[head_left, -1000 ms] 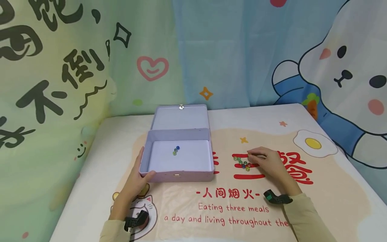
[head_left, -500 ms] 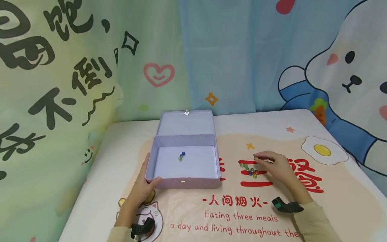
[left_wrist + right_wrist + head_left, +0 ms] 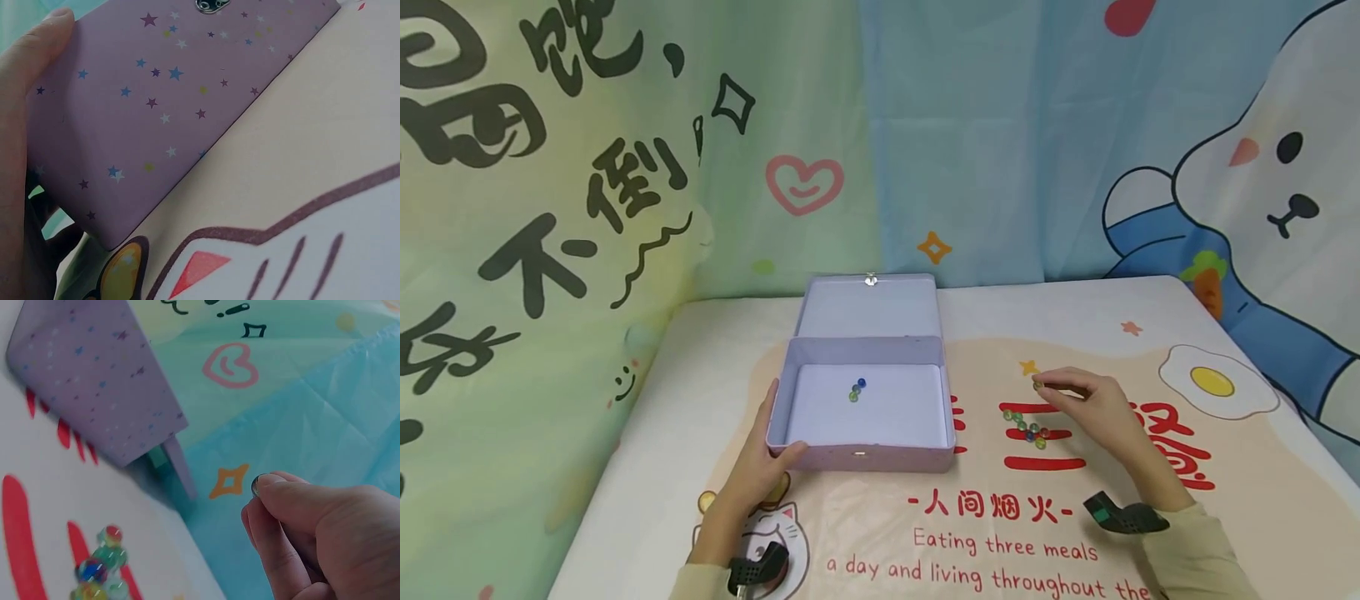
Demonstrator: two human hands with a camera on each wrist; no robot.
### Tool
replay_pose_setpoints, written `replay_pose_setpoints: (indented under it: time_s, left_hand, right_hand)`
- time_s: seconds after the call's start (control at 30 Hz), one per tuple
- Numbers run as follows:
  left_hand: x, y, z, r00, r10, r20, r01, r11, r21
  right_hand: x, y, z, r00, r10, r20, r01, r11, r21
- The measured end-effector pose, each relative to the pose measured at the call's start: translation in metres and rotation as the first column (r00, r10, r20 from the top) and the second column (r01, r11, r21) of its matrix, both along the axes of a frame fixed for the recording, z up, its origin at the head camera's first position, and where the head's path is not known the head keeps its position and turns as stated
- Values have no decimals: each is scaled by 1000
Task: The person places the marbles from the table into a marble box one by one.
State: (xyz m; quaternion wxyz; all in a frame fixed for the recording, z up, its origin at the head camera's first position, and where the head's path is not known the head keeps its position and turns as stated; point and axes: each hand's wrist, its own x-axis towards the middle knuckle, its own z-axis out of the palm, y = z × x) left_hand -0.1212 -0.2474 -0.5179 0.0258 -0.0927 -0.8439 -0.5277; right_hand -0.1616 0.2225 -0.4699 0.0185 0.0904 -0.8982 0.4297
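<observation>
My right hand [image 3: 1093, 408] pinches a small glass marble [image 3: 255, 485] between thumb and fingertips, just beyond a loose cluster of several marbles [image 3: 1028, 428] on the printed cloth. Those marbles are green, blue and reddish. To their left stands a lilac box [image 3: 895, 460] with its lid [image 3: 872, 307] tipped back. Inside, a few blue and green marbles [image 3: 854, 396] lie together on the floor of the box. My left hand [image 3: 756, 479] holds the box by its front left corner, thumb over the front edge and fingers along the side. Little stars cover the outer wall in the left wrist view.
A cloth [image 3: 992, 575] with red lettering, a fried egg and a cat face covers the table. Printed curtains [image 3: 955, 150] hang right behind the table and along its left side. Each wrist wears a dark band, such as the right one [image 3: 1126, 513].
My right hand has drawn a little away from the marble cluster, and the marble in its fingertips now shows. The left hand stays on the box. The head view has shifted slightly.
</observation>
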Motion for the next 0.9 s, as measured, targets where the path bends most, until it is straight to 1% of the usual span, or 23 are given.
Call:
replay_pose_setpoints:
  time_s: [0.13, 0.3, 0.5, 0.63, 0.77, 0.9]
  left_hand:
    - [-2, -1, 1, 1000, 2, -2, -2, 1000, 3]
    - [-2, -2, 1, 1000, 3, -10, -3, 1000, 2]
    - [-2, 0, 0, 1000, -4, -26, 5, 1000, 31]
    - [-2, 1, -1, 999, -14, -28, 16, 999, 43]
    - [-1, 0, -1, 999, -21, -37, 23, 999, 42]
    - [1, 0, 2, 999, -18, -29, 19, 999, 38]
  right_hand:
    - [-3, -7, 11, 1000, 23, -18, -23, 999, -36]
    - [-6, -16, 22, 998, 62, -19, -64, 995, -80]
    - [-12, -28, 29, 993, 108, -39, -113, 983, -148]
    - [-15, -33, 34, 992, 110, -54, -117, 981, -154]
    - [-19, -40, 38, 993, 113, -44, -119, 979, -164]
    - [-23, -49, 42, 991, 129, -38, -134, 972, -193]
